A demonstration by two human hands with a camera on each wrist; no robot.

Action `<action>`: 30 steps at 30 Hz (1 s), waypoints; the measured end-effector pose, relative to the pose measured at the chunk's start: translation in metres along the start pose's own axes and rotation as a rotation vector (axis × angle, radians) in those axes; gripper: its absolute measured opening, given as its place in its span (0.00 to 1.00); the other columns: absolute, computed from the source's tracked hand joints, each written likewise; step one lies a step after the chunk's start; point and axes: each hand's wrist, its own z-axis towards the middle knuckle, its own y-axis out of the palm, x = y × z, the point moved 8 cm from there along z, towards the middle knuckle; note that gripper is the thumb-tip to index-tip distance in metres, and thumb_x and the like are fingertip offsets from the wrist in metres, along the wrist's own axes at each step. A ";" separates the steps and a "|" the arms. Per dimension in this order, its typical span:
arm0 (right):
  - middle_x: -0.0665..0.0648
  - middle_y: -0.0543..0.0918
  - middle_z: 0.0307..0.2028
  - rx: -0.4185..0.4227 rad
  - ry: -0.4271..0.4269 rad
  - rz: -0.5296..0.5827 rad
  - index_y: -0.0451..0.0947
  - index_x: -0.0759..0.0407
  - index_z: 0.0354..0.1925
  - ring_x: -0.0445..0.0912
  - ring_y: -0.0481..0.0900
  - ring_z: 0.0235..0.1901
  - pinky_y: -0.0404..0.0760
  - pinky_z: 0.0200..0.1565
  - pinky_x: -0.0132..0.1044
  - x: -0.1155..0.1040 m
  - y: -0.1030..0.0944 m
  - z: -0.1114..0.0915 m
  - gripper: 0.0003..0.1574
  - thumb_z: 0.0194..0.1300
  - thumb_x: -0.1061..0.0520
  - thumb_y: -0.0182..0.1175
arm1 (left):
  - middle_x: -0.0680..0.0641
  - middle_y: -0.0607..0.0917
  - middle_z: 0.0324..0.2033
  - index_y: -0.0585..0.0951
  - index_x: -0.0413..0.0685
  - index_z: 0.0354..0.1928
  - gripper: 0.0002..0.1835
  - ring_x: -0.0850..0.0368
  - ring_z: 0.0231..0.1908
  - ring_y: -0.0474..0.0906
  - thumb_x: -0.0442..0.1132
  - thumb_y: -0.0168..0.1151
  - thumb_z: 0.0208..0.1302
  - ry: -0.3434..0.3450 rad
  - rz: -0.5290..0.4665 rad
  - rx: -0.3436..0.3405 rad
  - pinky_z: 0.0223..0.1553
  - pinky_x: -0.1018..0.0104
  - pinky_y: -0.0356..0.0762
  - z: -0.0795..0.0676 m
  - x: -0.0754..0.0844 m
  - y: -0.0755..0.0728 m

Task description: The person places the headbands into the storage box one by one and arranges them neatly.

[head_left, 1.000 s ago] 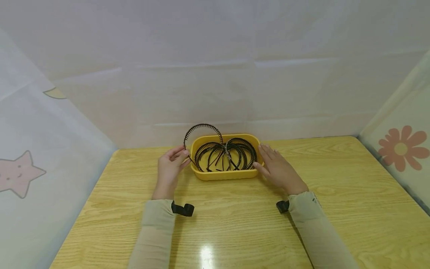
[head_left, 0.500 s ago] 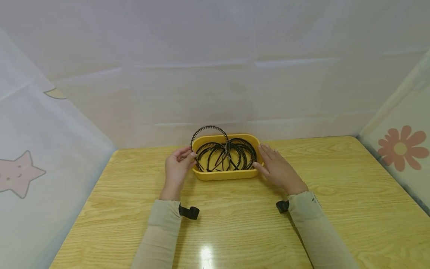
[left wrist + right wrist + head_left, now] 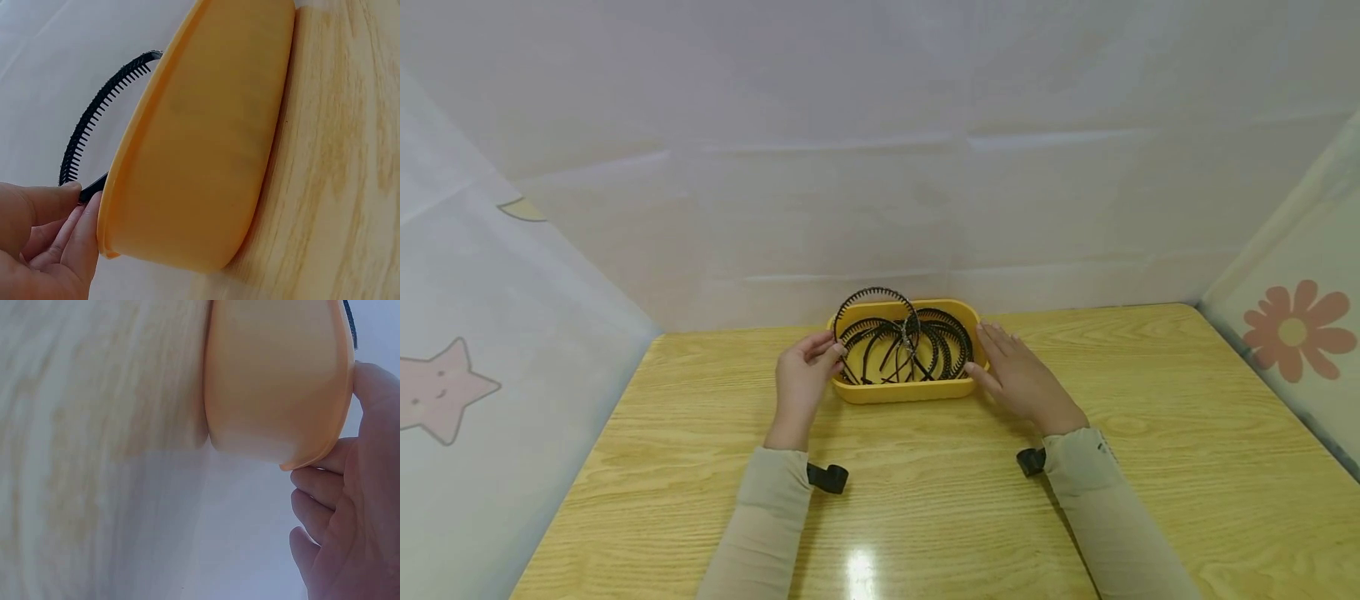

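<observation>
Between thumb and fingers, my left hand (image 3: 805, 377) pinches one leg of a black toothed headband (image 3: 877, 290). Its arch stands upright over the left part of a yellow plastic basket (image 3: 910, 393), with the lower part down inside the rim. In the left wrist view the headband's teeth (image 3: 94, 115) point inward along the arch. Several black headbands (image 3: 937, 312) lie bunched in the basket, overlapping one another. My right hand (image 3: 1024, 379) rests against the basket's right end with fingers extended, its thumb at the front rim and fingertips along the outer side.
The basket stands at the back of a wood-grain table (image 3: 925, 492), close to a white wall sheet (image 3: 820, 208). Side sheets carry a pink star (image 3: 447, 390) at left and a red flower (image 3: 1296, 331) at right. Black straps (image 3: 829, 478) circle both wrists.
My left hand has moved right and slightly down, lowering the pinched headband further into the basket. My right hand has stayed at the basket's right end.
</observation>
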 end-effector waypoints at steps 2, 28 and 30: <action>0.59 0.47 0.72 0.001 -0.001 0.005 0.42 0.60 0.72 0.53 0.43 0.71 0.46 0.70 0.52 0.000 0.000 0.000 0.48 0.69 0.31 0.32 | 0.42 0.82 0.47 0.77 0.39 0.55 0.20 0.54 0.42 0.82 0.34 0.62 0.60 0.014 0.026 0.006 0.40 0.70 0.82 0.000 0.001 0.000; 0.60 0.47 0.72 -0.008 0.004 0.004 0.43 0.61 0.72 0.54 0.44 0.71 0.47 0.69 0.53 -0.001 0.000 0.000 0.47 0.70 0.31 0.33 | 0.43 0.85 0.42 0.77 0.42 0.55 0.20 0.54 0.36 0.84 0.37 0.62 0.61 0.241 0.444 0.092 0.33 0.66 0.83 -0.011 0.022 0.003; 0.60 0.47 0.72 -0.010 0.004 0.007 0.43 0.61 0.72 0.54 0.44 0.71 0.47 0.69 0.53 -0.001 -0.001 0.000 0.47 0.69 0.31 0.33 | 0.44 0.85 0.42 0.78 0.41 0.54 0.19 0.55 0.38 0.84 0.38 0.62 0.61 0.247 0.472 0.099 0.35 0.64 0.83 -0.011 0.023 0.004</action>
